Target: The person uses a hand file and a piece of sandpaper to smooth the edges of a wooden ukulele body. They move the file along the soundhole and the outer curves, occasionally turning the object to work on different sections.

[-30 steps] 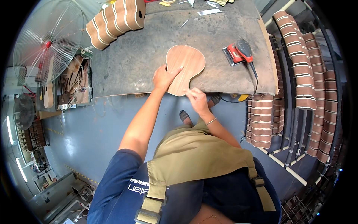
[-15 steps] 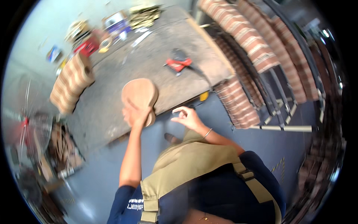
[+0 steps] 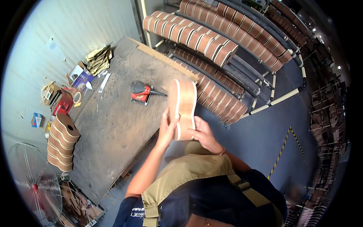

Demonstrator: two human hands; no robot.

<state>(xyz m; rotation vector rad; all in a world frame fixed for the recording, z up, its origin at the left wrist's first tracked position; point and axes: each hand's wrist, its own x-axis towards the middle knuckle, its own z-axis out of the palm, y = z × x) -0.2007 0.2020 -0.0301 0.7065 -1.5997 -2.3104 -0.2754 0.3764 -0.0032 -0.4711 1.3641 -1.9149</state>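
Guitar-shaped body — light-brown wood, white-edged, curved-sided

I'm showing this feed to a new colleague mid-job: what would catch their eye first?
First, the light-brown, waisted wooden body with white edging, near the picture's centre, held between the left hand and right hand. Next, the red-and-dark-grey power sander on the worn grey worktable, left of that body. Then the long rows of brown, cream-striped wooden forms on the pale-and-black pipe rack, toward the upper right.
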